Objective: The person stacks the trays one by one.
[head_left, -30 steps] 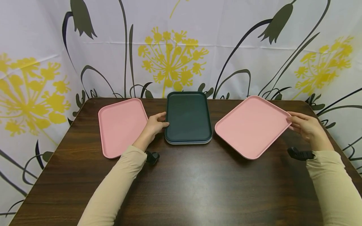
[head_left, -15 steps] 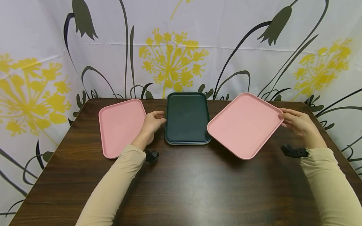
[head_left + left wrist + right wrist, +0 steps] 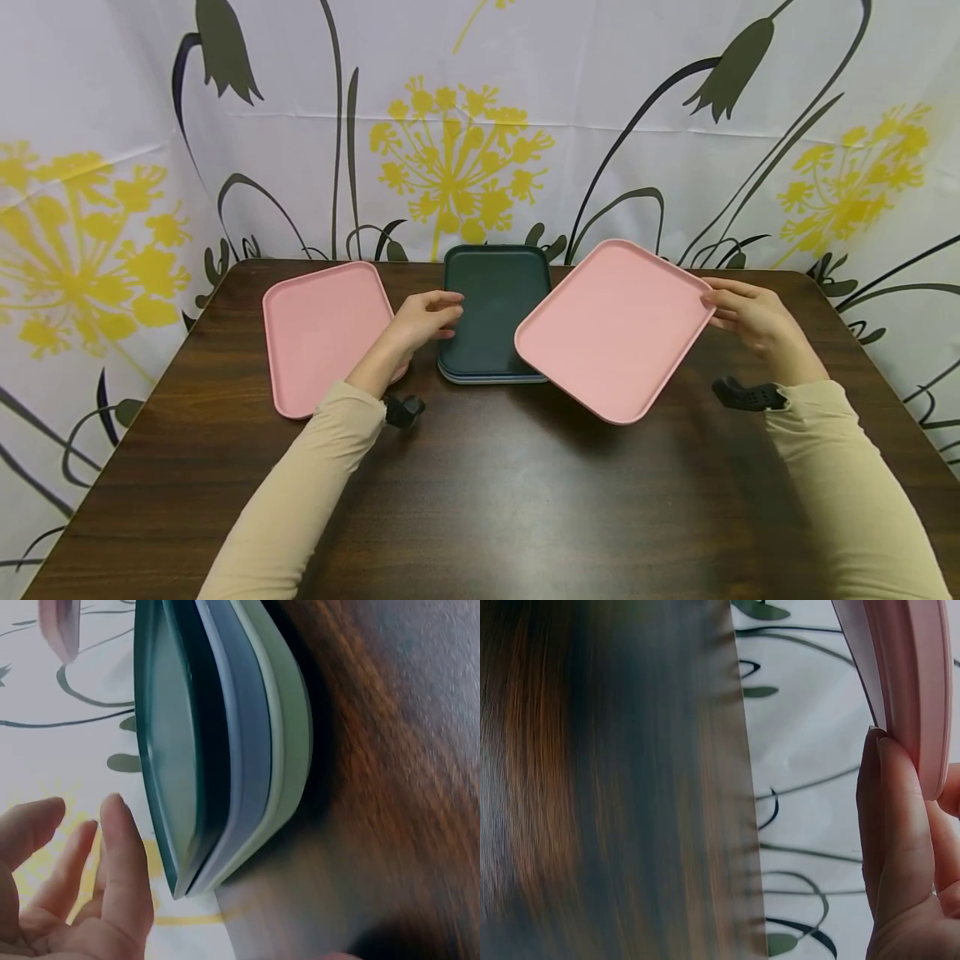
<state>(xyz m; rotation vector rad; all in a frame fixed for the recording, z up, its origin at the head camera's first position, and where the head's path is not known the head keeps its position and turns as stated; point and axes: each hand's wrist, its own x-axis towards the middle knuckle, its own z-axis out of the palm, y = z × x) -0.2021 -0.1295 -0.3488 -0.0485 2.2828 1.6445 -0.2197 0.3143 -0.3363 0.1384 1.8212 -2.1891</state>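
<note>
My right hand (image 3: 757,323) pinches one corner of a pink rectangular tray (image 3: 611,333), thumb on one face and fingers on the other. That tray is raised and tilted, and overlaps the right part of a tray stack in the head view. The stack has a dark green tray (image 3: 487,312) on top, then a blue-grey tray (image 3: 244,712) and a pale green tray (image 3: 291,727) below. Beside the stack's left edge hovers my left hand (image 3: 423,321), fingers loosely bent and holding nothing. In the right wrist view the pink rim (image 3: 915,682) sits between thumb and fingers.
Another pink tray (image 3: 322,333) lies on the brown wooden table (image 3: 480,500) at the left, partly behind the left forearm. A white cloth with a yellow and grey flower print (image 3: 300,150) hangs behind the table. Each wrist wears a black strap (image 3: 750,396).
My right hand has carried the pink tray leftward, from beside the stack to partly over it. My left hand came off the stack's left edge, then moved back right over that edge.
</note>
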